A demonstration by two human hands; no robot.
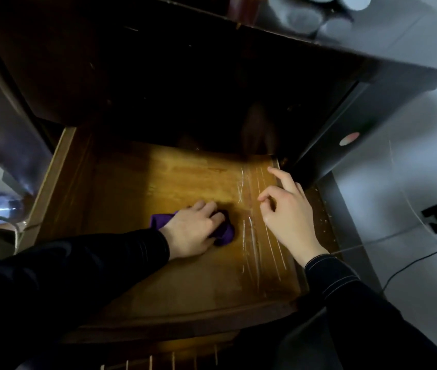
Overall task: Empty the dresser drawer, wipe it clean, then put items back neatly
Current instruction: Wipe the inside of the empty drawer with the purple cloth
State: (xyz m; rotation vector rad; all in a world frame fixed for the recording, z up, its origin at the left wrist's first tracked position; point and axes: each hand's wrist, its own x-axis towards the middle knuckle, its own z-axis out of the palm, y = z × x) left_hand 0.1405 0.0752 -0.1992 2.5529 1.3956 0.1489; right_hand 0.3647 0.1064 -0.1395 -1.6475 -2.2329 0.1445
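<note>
The drawer (59, 188) stands pulled out and its wooden floor is seen bare of items, so the wiping step is judged to be in hand. A first risk is at the left and the back: the corners along the left wall and the dark rear part under the dresser (158, 76) can be missed, because the purple cloth (224, 233) is bunched small and is set near the middle of the floor. Further right, a clear film (254, 236) lies flat on the floor with shiny creases. It can be dragged or wrinkled if the cloth is pushed against its edge, and dirt under it would be left. On the right rim, crumbs (324, 214) are scattered, and they can be knocked down into the wiped drawer or onto the room floor, where a black cable (425, 252) runs. As for the hands, the left hand (193, 231) is laid palm down on the cloth, with the fingers curled over it and pressing it to the wood. The right hand (289, 209) is held over the film with nothing gripped: its fingers are loosely bent and apart, the forefinger stretched toward the right wall. Whether the film is touched by it cannot be told.
</note>
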